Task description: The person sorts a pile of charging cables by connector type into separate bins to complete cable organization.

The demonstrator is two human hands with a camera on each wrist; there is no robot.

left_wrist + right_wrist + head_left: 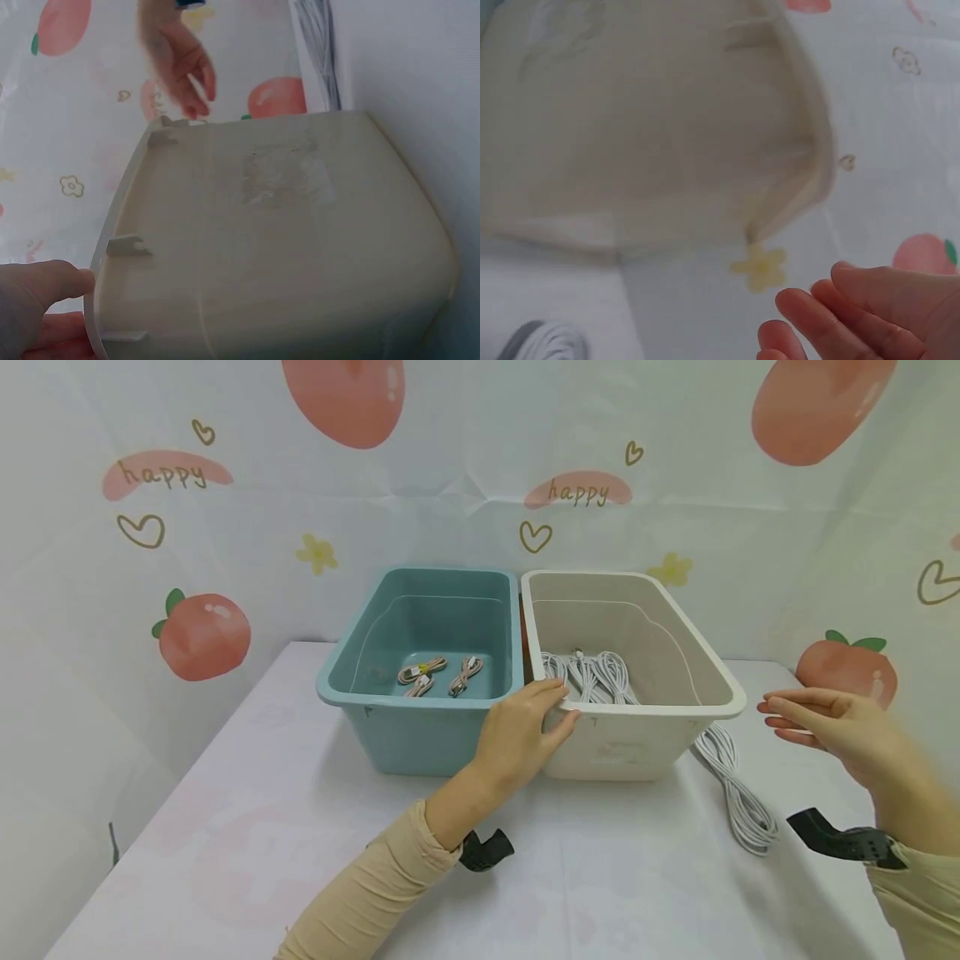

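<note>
On the white table (225, 827) two bins stand side by side, touching. The left hand (525, 735) holds the front rim of the beige bin (637, 752), fingers over the edge and thumb on the outside. White cables (592, 677) lie inside it. The right hand (832, 727) hangs in the air just beside this bin, fingers straight, holding nothing. More white cable (738, 797) lies on the table beside it. The blue bin (405, 735) holds small cable bundles (438, 675).

We see the beige bin (637, 747) upright on the worktop, touching the blue bin on its left side. Our left hand (525, 731) grips its near rim. White cables (592, 677) lie coiled inside it.
</note>
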